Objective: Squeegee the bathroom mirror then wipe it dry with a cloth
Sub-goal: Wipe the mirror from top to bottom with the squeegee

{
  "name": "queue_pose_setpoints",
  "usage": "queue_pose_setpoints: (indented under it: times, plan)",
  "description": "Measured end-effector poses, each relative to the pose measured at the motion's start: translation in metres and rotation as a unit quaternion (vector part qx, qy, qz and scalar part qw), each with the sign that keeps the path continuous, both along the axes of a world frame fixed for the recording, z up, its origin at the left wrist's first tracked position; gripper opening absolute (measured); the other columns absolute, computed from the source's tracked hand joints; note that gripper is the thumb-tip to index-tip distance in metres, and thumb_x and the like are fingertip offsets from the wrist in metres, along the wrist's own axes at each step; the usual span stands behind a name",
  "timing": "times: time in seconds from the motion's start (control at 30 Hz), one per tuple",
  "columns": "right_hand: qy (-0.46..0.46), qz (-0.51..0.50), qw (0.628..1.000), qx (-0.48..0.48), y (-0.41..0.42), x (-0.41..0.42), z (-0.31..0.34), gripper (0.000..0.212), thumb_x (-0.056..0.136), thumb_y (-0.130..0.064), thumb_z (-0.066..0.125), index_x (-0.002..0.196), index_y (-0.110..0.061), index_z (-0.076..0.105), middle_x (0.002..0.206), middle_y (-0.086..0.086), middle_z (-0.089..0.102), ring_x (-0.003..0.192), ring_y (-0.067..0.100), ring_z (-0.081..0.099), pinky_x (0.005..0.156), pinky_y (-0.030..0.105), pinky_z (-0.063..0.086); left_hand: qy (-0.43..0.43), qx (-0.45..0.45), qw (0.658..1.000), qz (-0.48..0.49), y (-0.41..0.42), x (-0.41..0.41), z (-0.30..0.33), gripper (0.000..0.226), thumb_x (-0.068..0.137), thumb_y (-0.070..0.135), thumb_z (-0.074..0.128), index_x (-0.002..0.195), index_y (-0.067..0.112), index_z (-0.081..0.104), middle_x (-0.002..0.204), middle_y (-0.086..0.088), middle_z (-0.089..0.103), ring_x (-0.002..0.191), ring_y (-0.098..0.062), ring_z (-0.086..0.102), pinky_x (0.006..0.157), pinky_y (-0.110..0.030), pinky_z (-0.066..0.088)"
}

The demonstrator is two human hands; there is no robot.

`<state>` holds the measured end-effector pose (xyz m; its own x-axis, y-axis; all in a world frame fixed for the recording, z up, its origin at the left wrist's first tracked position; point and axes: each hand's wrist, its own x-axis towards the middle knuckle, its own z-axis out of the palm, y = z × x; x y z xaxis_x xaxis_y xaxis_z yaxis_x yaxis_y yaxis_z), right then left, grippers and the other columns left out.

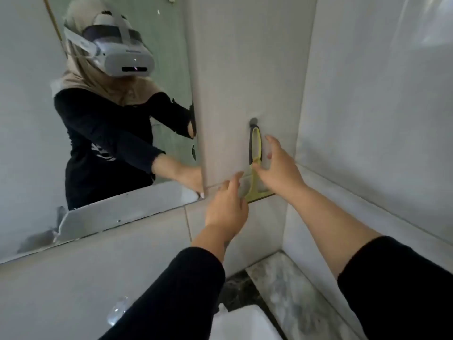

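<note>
A yellow-green squeegee (255,153) with a dark-edged loop handle hangs from a grey wall hook (253,121) on the tiled wall, right of the mirror (29,123). My right hand (279,168) is spread open just right of the handle, thumb near its lower part, not gripping it. My left hand (228,207) is open below and left of the squeegee, fingertips near its blade end. No cloth is visible.
The mirror fills the upper left and reflects a person in a headset and dark sleeves. A white basin edge (245,322) lies at the bottom centre. A marbled counter (289,298) runs into the right corner between tiled walls.
</note>
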<state>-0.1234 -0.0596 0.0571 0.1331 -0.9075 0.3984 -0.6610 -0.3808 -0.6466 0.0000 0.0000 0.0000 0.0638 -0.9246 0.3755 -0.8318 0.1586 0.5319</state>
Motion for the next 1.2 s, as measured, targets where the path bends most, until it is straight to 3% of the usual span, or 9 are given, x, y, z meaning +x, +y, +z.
queue_pose_setpoints:
  times: [0.23,0.4,0.5,0.63,0.87,0.93,1.03,1.13,1.2]
  plan:
    - [-0.140,0.045,0.988,-0.053,-0.029,0.017,-0.020,0.076,0.084,-0.013,0.069,0.143,-0.031,0.025,0.105,0.005,0.057,0.086,0.017,0.049,0.086,0.034,0.045,-0.052,-0.032,0.995,0.073,-0.019,-0.028,-0.047,0.066,0.089,0.018,0.047,0.149,0.025,0.019,0.139,-0.001,0.047,0.126,-0.024,0.043,0.104,-0.039,0.031]
    - [-0.149,0.042,0.985,-0.071,-0.025,0.017,-0.018,0.071,0.083,-0.010,0.068,0.141,-0.028,0.031,0.083,-0.017,0.043,0.082,0.015,0.046,0.078,0.029,0.041,-0.056,-0.053,0.993,0.087,-0.015,-0.033,-0.049,0.060,0.090,0.023,0.049,0.146,0.026,0.027,0.130,-0.001,0.052,0.118,-0.025,0.048,0.100,-0.040,0.034]
    - [-0.147,0.022,0.988,-0.047,-0.016,0.012,-0.003,0.069,0.081,-0.012,0.068,0.138,-0.030,0.032,0.073,-0.014,0.042,0.076,0.019,0.051,0.071,0.030,0.042,-0.064,-0.109,0.986,0.107,-0.004,-0.036,-0.046,0.051,0.088,0.030,0.053,0.137,0.026,0.041,0.115,0.001,0.060,0.104,-0.025,0.056,0.092,-0.040,0.039]
    - [-0.186,0.019,0.982,0.012,0.007,0.010,0.025,0.064,0.080,-0.013,0.066,0.130,-0.033,0.031,0.073,-0.004,0.049,0.071,0.025,0.061,0.069,0.050,0.058,-0.068,-0.181,0.969,0.153,0.012,-0.036,-0.025,0.037,0.088,0.044,0.051,0.122,0.028,0.051,0.101,0.007,0.063,0.094,-0.020,0.057,0.091,-0.036,0.034]
    - [-0.255,0.056,0.964,0.054,0.056,0.023,0.073,0.067,0.084,-0.012,0.066,0.135,-0.030,0.026,0.104,0.003,0.056,0.086,0.022,0.063,0.073,0.050,0.059,-0.087,-0.222,0.953,0.186,0.055,-0.011,0.032,0.028,0.084,0.046,0.057,0.109,0.031,0.053,0.091,0.009,0.064,0.088,-0.019,0.059,0.089,-0.038,0.030]
    - [-0.204,0.086,0.974,0.051,0.068,0.030,0.085,0.076,0.085,-0.018,0.067,0.145,-0.026,0.020,0.119,0.005,0.051,0.103,0.026,0.058,0.084,0.051,0.056,-0.113,-0.228,0.947,0.196,0.071,0.006,0.049,0.029,0.084,0.046,0.057,0.108,0.031,0.054,0.091,0.009,0.064,0.087,-0.019,0.059,0.086,-0.039,0.031]
    - [0.003,0.116,0.992,-0.048,0.086,0.042,0.109,0.093,0.084,-0.029,0.067,0.152,-0.021,0.004,0.148,0.011,0.021,0.132,0.033,0.035,0.108,0.049,0.036,-0.151,-0.243,0.934,0.216,0.095,0.038,0.082,0.028,0.084,0.044,0.058,0.108,0.029,0.056,0.091,0.008,0.064,0.086,-0.019,0.059,0.088,-0.040,0.032]
    - [0.173,0.135,0.958,-0.187,0.115,0.056,0.143,0.091,0.088,-0.030,0.065,0.152,-0.027,0.000,0.160,0.007,-0.006,0.147,0.030,-0.002,0.117,0.056,0.012,-0.175,-0.251,0.919,0.248,0.122,0.072,0.117,0.026,0.085,0.045,0.055,0.107,0.029,0.057,0.094,0.009,0.065,0.089,-0.017,0.058,0.091,-0.038,0.029]
    - [0.261,0.150,0.910,-0.284,0.131,0.072,0.166,0.084,0.089,-0.030,0.064,0.152,-0.031,0.009,0.161,0.003,-0.007,0.147,0.025,-0.013,0.116,0.060,-0.001,-0.193,-0.263,0.906,0.268,0.139,0.090,0.139,0.026,0.085,0.045,0.054,0.106,0.031,0.057,0.095,0.010,0.066,0.092,-0.017,0.059,0.093,-0.039,0.028]
